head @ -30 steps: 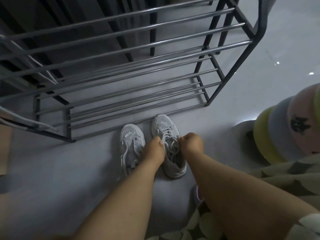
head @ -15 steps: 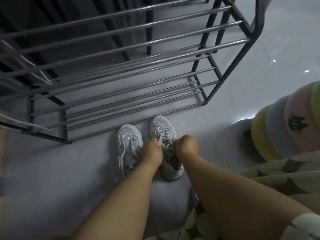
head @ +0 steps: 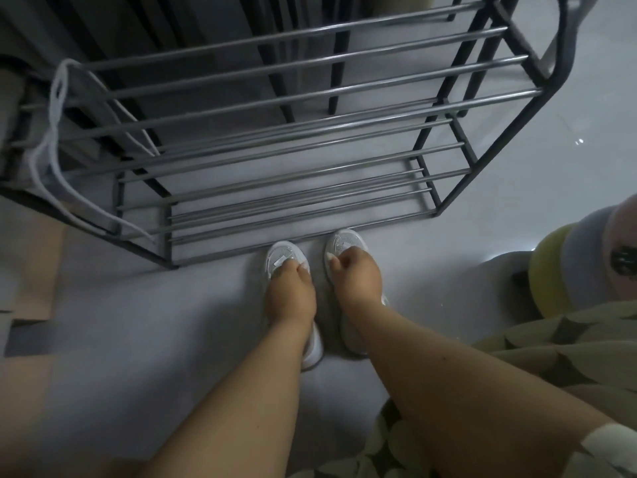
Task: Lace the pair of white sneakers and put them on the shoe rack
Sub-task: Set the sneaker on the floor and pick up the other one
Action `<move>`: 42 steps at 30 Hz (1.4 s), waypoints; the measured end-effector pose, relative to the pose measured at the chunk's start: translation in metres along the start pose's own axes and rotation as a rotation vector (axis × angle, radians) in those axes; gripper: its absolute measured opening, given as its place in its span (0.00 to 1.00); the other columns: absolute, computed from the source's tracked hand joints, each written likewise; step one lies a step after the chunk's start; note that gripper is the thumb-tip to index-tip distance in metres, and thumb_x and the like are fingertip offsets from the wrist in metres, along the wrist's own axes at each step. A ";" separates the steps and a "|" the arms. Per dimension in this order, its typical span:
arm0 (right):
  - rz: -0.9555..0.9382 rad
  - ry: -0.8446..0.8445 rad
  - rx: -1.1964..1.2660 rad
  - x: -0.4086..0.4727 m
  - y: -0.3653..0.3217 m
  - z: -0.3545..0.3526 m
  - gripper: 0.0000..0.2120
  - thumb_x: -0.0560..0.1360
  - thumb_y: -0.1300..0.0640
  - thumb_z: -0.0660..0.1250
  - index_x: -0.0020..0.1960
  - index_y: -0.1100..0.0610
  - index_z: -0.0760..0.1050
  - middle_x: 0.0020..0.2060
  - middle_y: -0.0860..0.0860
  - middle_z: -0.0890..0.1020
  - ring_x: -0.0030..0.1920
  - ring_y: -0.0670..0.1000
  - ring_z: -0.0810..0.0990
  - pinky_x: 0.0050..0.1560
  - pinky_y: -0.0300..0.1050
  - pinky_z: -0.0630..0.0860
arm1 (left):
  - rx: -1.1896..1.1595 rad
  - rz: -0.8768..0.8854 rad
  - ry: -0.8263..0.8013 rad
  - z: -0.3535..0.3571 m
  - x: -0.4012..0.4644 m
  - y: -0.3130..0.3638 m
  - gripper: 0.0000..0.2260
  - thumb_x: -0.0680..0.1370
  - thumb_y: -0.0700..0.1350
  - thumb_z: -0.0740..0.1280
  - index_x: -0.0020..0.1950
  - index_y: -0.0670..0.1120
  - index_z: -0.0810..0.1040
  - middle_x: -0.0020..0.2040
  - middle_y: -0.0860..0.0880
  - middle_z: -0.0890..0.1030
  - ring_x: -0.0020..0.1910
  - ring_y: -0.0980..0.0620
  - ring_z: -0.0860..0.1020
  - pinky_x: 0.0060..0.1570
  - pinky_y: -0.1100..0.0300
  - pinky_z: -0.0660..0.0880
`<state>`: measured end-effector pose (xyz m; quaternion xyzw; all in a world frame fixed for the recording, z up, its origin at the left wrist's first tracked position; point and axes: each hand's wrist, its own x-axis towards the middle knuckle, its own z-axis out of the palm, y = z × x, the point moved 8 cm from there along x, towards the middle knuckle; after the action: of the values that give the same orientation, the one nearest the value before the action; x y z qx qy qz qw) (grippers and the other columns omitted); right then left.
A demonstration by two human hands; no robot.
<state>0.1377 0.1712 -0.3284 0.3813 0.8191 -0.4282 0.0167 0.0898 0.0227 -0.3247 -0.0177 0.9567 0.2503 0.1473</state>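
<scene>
Sneakers, white pair, side by side on the floor (head: 103,339), toes just short of the shoe rack (head: 310,188) bottom rails. Left hand (head: 289,298) grip curled over the left sneaker (head: 286,251), right hand (head: 358,277) grip curled over the right sneaker (head: 339,241), fingers round the uppers. Likely light, soft uppers, firm soles; best held across the midfoot or at the heel collar. Laces hidden under the hands.
</scene>
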 end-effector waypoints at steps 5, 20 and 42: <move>0.005 -0.153 -0.066 -0.013 -0.007 0.032 0.12 0.75 0.48 0.66 0.48 0.57 0.76 0.40 0.52 0.79 0.44 0.55 0.77 0.41 0.43 0.66 | 0.017 -0.172 0.060 -0.023 0.002 -0.039 0.13 0.80 0.48 0.59 0.56 0.43 0.79 0.56 0.40 0.76 0.54 0.38 0.77 0.52 0.50 0.74; -0.057 -0.436 -0.437 -0.022 -0.004 0.079 0.14 0.79 0.53 0.60 0.53 0.63 0.76 0.52 0.61 0.81 0.54 0.60 0.79 0.50 0.45 0.73 | 0.060 -0.247 -0.196 -0.006 0.005 -0.071 0.12 0.80 0.46 0.62 0.55 0.40 0.80 0.56 0.37 0.80 0.56 0.38 0.77 0.51 0.55 0.73; -0.238 -0.280 -0.481 -0.093 -0.117 -0.064 0.15 0.78 0.53 0.60 0.56 0.63 0.76 0.56 0.59 0.80 0.58 0.59 0.78 0.55 0.47 0.73 | -0.016 -0.040 -0.120 -0.133 -0.053 0.022 0.11 0.73 0.40 0.60 0.45 0.39 0.81 0.44 0.38 0.84 0.44 0.39 0.83 0.48 0.51 0.81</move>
<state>0.1481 0.1200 -0.1746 0.2051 0.9256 -0.2694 0.1690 0.1022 -0.0246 -0.1887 -0.0230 0.9437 0.2555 0.2091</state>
